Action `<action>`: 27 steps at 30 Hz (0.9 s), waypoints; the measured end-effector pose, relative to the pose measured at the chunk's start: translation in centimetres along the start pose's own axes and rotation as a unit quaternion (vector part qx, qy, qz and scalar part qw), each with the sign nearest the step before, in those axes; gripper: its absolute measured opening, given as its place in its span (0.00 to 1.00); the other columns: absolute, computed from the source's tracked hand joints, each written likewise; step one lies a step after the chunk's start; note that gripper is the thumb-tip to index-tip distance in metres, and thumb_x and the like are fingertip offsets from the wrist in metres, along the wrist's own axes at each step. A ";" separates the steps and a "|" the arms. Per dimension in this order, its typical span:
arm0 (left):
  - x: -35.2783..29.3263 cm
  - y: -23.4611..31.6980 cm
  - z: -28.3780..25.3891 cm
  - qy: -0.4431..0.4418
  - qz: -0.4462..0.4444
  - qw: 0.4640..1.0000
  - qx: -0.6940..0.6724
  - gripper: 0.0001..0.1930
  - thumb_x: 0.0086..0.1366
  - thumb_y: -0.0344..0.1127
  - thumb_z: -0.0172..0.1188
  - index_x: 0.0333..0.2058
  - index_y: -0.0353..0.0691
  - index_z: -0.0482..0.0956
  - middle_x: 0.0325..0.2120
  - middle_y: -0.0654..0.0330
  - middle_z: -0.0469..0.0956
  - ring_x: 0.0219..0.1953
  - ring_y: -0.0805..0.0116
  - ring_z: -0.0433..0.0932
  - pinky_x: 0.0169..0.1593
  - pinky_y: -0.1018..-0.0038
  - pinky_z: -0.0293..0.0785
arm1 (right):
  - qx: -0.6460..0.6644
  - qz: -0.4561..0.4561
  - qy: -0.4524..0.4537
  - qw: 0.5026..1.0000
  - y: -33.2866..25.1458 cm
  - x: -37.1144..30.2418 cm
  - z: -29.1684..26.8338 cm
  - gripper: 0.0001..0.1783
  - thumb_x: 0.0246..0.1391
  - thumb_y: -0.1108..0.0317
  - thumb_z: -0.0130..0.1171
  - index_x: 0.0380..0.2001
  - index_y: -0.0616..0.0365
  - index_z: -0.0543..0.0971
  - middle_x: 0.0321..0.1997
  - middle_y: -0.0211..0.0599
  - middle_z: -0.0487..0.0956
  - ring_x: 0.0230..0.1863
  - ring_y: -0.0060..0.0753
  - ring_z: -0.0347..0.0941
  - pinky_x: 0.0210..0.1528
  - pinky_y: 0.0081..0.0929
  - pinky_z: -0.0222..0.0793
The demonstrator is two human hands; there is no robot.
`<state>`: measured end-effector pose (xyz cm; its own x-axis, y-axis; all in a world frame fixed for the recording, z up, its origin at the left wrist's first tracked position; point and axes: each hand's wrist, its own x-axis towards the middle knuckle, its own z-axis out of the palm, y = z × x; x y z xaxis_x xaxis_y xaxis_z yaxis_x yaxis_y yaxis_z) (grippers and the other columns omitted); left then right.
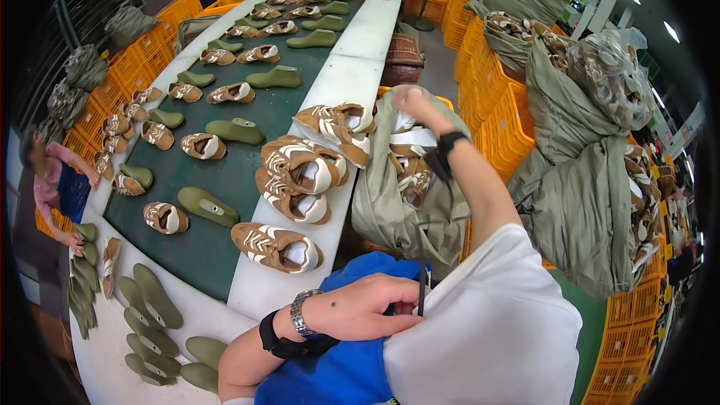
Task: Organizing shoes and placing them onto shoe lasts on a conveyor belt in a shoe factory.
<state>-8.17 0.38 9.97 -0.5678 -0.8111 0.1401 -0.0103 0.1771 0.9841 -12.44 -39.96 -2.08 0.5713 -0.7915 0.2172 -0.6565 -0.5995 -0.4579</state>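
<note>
Brown shoes (pixel 412 184) in green bag (pixel 373 206): probably light, flexible; grasp at heel. Right hand (pixel 414 103) curled at bag's far edge, left hand (pixel 367 306) curled nearer than bag; grips indiscernible.

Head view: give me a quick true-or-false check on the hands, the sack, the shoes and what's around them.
1. The left hand has a silver band at its wrist. True.
2. The right hand rests on the green belt. False: it is at the open top of the grey-green sack.
3. Brown-and-white shoes lie in that sack. True.
4. The shoe lasts are bright red. False: they are olive green.
5. The crates at the right are orange. True.
</note>
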 end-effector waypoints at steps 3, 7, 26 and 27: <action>1.4 -0.3 0.0 -0.067 -0.004 0.998 0.004 0.08 0.57 0.33 0.53 0.25 0.33 0.68 0.16 0.59 0.68 0.19 0.70 0.66 0.25 0.74 0.62 | -0.075 -0.172 -0.418 0.889 5.5 -13.1 5.7 0.11 0.47 0.64 0.48 0.25 0.56 0.78 0.26 0.39 0.77 0.26 0.39 0.74 0.26 0.33 0.69; 3.6 -0.8 1.1 -0.152 0.011 0.988 -0.010 0.08 0.57 0.33 0.51 0.25 0.34 0.67 0.14 0.59 0.66 0.18 0.71 0.65 0.24 0.73 0.62 | 0.033 0.079 -0.807 0.585 5.0 -25.8 6.7 0.12 0.48 0.64 0.48 0.33 0.56 0.76 0.32 0.33 0.78 0.31 0.31 0.75 0.29 0.25 0.71; 6.6 1.3 2.3 -0.209 0.064 0.975 -0.045 0.08 0.60 0.31 0.50 0.37 0.34 0.68 0.26 0.55 0.69 0.28 0.64 0.66 0.34 0.74 0.66 | -0.024 -0.104 -0.937 0.331 -7.3 -28.6 -6.1 0.22 0.48 0.52 0.55 0.37 0.60 0.76 0.33 0.37 0.78 0.28 0.31 0.76 0.30 0.23 0.72; 6.7 1.4 2.4 -0.195 0.061 0.978 -0.040 0.08 0.61 0.31 0.50 0.37 0.34 0.69 0.26 0.56 0.70 0.28 0.66 0.67 0.34 0.74 0.66 | -0.015 -0.100 -0.938 0.332 -7.4 -28.6 -6.3 0.22 0.48 0.51 0.55 0.37 0.60 0.76 0.33 0.37 0.78 0.28 0.31 0.76 0.30 0.23 0.72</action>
<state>-13.91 -3.48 11.99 -0.8316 -0.5101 0.2195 0.1317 0.2028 0.9703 -27.07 -13.63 0.56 -0.1115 0.7132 -0.6920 -0.5016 -0.6415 -0.5803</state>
